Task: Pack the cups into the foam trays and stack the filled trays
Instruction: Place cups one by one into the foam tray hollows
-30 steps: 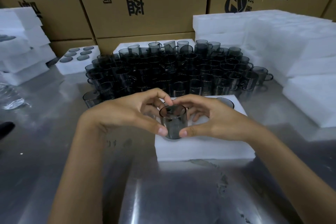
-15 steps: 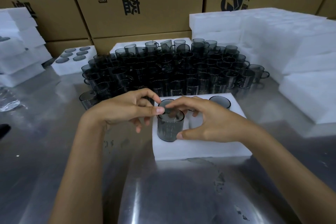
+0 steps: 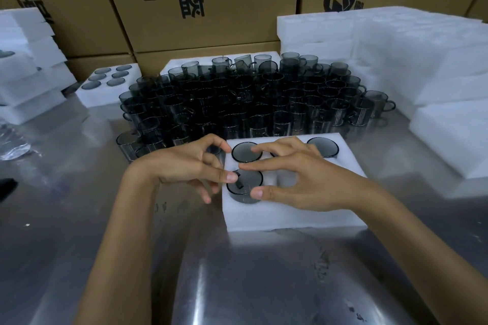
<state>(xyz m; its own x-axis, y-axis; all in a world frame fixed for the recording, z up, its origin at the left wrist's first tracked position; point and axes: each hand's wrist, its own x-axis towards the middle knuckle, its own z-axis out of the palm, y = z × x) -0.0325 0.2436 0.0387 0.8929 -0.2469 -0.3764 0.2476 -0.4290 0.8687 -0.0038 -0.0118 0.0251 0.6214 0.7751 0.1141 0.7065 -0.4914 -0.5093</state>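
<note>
A white foam tray [image 3: 290, 215] lies on the steel table in front of me. A smoky grey glass cup [image 3: 245, 186] sits most of the way down in the tray's near-left hole, only its rim and a little wall showing. My right hand [image 3: 298, 182] pinches its rim with thumb and forefinger. My left hand [image 3: 190, 166] rests its thumb tip on the cup's left rim, fingers loosely curled. Two more cups sit flush in far holes, one at the far left [image 3: 247, 152] and one at the far right [image 3: 322, 146]. A hole beside the held cup is partly hidden by my right hand.
A dense crowd of loose grey cups [image 3: 250, 103] stands behind the tray. A filled foam tray [image 3: 105, 86] lies at the back left, beside a foam stack [image 3: 26, 66]. Tall stacks of foam trays [image 3: 396, 60] fill the right. Cardboard boxes [image 3: 198, 0] form the back wall.
The cup, held above the tray a second ago, has gone down into the near-left hole. My left hand has loosened from gripping it to touching its rim.
</note>
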